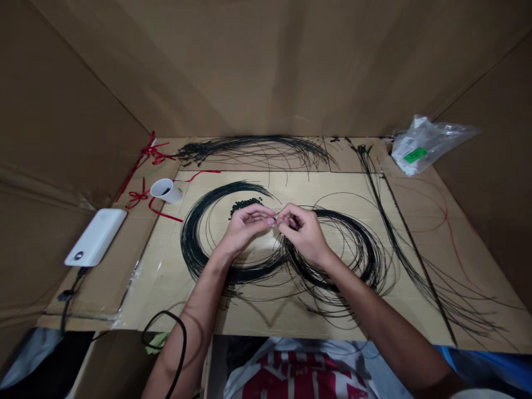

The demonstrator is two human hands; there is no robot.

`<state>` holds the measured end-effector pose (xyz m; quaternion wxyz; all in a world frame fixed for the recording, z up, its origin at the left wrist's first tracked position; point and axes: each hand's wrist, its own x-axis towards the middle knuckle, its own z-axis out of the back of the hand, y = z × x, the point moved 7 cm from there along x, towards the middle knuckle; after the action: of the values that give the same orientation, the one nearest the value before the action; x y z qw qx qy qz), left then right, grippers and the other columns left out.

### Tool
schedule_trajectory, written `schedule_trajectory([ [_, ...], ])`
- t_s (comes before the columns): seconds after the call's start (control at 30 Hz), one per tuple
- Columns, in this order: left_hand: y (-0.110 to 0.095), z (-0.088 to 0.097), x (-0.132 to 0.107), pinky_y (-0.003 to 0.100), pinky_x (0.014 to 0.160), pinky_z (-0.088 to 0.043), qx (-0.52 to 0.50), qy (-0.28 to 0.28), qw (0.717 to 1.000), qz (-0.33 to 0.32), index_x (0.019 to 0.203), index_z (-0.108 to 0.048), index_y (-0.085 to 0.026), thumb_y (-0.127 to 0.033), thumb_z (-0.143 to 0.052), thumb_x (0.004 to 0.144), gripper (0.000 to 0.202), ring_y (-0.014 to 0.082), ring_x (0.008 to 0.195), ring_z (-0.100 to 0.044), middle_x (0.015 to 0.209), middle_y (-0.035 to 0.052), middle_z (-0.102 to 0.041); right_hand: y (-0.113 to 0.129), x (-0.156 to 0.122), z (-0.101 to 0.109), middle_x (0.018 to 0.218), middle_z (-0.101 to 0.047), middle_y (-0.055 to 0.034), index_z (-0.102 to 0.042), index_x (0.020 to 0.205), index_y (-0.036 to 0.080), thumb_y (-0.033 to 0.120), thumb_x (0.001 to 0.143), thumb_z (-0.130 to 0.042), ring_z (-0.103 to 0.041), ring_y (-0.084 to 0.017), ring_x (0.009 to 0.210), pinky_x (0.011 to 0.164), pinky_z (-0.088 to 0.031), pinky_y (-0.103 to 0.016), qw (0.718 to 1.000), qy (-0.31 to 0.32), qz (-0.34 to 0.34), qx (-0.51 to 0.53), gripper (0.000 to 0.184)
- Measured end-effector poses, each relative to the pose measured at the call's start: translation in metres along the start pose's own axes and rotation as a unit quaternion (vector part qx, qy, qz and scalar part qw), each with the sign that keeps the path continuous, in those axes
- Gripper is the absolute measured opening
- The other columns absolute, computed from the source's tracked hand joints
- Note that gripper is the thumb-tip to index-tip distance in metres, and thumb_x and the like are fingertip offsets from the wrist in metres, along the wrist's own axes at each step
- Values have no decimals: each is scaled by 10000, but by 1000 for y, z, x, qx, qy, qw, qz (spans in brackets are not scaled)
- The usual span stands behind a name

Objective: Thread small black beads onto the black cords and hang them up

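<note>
My left hand (249, 226) and my right hand (303, 231) meet above the middle of the board, thumbs and fingers closed in a pinch. Between their fingertips is the end of a thin black cord (275, 217); its detail is too small to make out. Under my left hand lies a thick coil of black cords (191, 233), with a pile of small black beads (249, 205) inside its upper part, partly hidden by the hand. A second, looser coil of black cords (368, 249) lies beneath my right hand and wrist.
A cord bundle (266, 145) lies along the back, another bundle (384, 221) at the right. A white cup (166, 190) tilts near red ribbon (139, 197) at the left, beyond a white power bank (96, 237). A plastic bag (419, 147) sits back right; cardboard walls enclose the table.
</note>
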<state>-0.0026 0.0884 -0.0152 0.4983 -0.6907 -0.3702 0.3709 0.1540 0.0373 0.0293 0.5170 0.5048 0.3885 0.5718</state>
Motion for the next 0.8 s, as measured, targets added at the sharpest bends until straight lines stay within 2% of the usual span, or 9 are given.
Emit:
schedule_trajectory([
  [0.13,1,2,1,263,810,-562,9,-7,1000,-3,921,-839,-181,-348,-989,707,310,166,836,-743,923,63,-818,-2,0,0,658,-510,44,-648,793,211,221,868,-658,-408,-140,614,611,-316,-302,1000,2,4,0,77],
  [0.33,0,4,1,251,772,-543,26,-20,999,-15,909,-843,-179,-408,-941,778,281,157,810,-714,906,66,-805,-9,0,-1,694,-571,29,-678,842,206,286,911,-687,-445,-145,628,616,-344,-297,1000,2,-16,22,106],
  [0.47,-2,4,1,244,739,-532,34,-25,999,-19,877,-839,-171,-405,-955,757,288,148,774,-690,864,56,-792,-11,0,-1,751,-627,11,-706,905,203,339,941,-701,-478,-149,649,624,-366,-296,1000,-2,-14,24,141],
  [0.63,-2,10,1,238,727,-529,15,-54,998,-23,892,-839,-179,-408,-953,760,288,137,748,-681,841,42,-785,-12,0,0,746,-622,15,-687,871,209,285,918,-696,-462,-149,644,618,-355,-295,1000,-4,-9,14,90],
  [0.8,-3,6,1,267,759,-555,34,-35,999,-18,874,-839,-171,-430,-957,745,312,168,791,-711,885,70,-806,-13,0,-2,767,-619,17,-697,924,212,296,934,-695,-457,-149,645,622,-360,-296,1000,1,-14,27,85],
])
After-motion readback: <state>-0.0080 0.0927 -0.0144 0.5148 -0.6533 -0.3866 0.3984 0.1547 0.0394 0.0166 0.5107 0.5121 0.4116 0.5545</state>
